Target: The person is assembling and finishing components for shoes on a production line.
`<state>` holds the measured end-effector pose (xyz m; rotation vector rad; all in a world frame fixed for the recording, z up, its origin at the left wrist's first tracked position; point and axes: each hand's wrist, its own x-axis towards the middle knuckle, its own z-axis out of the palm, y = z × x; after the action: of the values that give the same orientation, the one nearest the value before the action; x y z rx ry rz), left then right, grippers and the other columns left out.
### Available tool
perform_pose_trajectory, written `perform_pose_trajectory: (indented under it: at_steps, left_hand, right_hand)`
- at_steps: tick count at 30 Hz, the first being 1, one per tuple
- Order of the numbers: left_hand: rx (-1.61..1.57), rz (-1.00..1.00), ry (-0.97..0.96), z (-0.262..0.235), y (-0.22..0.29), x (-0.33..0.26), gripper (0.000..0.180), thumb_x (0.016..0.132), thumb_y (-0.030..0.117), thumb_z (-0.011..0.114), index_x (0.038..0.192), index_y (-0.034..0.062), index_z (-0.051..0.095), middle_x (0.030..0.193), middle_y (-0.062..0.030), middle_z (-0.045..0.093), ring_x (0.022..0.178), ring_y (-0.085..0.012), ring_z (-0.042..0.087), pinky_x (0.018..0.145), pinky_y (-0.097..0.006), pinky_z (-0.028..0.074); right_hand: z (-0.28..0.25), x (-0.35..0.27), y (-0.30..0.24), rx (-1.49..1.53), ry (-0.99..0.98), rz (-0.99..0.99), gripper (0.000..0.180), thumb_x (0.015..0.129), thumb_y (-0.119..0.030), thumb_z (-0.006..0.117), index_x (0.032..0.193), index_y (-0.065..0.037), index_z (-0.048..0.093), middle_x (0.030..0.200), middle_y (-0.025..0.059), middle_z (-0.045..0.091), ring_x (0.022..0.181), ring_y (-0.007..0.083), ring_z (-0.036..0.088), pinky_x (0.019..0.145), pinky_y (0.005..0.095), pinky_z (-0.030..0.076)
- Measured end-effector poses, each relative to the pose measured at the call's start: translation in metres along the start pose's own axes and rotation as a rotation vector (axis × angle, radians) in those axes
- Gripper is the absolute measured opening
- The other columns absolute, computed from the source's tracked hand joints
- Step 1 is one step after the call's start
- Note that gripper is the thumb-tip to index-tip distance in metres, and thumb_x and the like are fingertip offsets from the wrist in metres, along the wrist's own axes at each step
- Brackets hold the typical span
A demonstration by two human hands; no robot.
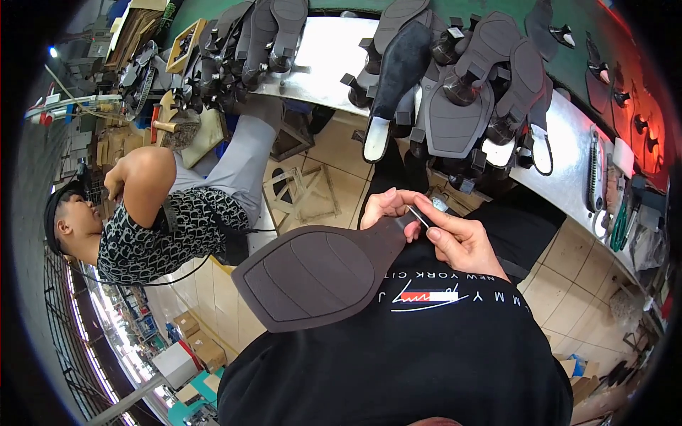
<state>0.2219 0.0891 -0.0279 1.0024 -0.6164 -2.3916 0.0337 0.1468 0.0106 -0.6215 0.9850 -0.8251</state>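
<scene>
Here, sole (pixel 309 277) in left hand (pixel 383 207), dark pieces (pixel 188 44) in yellow tray (pixel 173 66) beyond.

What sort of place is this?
Probably a shoemaking workshop. Heeled shoes with dark soles lie piled on a metal-topped workbench, the person's left hand holds another piece with a dark grooved sole, and a green-handled tool lies toward the bench's right end.

Right fingers (pixel 456 226) partly hide thin tool (pixel 418 214); sole (pixel 309 278) covers left wrist
</scene>
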Motion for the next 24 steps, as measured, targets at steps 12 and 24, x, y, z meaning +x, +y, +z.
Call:
perform_pose_trajectory:
  at_steps: [12, 24]
  left_hand:
    - [-0.153, 0.012, -0.065, -0.009, -0.008, 0.011, 0.068, 0.093, 0.058, 0.026, 0.113, 0.0002, 0.056, 0.064, -0.0090, 0.058, 0.061, -0.0199, 0.055, 0.065, -0.032, 0.043]
    - [-0.082, 0.054, 0.154, 0.001, -0.010, 0.008, 0.065, 0.092, 0.055, 0.033, 0.117, -0.0006, 0.055, 0.076, -0.0062, 0.062, 0.066, -0.0141, 0.059, 0.062, -0.027, 0.047]
  right_hand:
    - [-0.012, 0.004, -0.009, 0.035, 0.003, -0.026, 0.042, 0.096, -0.006, 0.049, 0.138, -0.009, 0.047, 0.061, -0.0089, 0.039, 0.053, 0.0007, 0.033, 0.047, 0.0194, 0.026]
    - [-0.007, 0.013, -0.012, 0.017, -0.110, 0.043, 0.053, 0.094, -0.003, 0.050, 0.144, -0.019, 0.039, 0.107, -0.0022, 0.061, 0.058, 0.0012, 0.039, 0.052, 0.0174, 0.036]
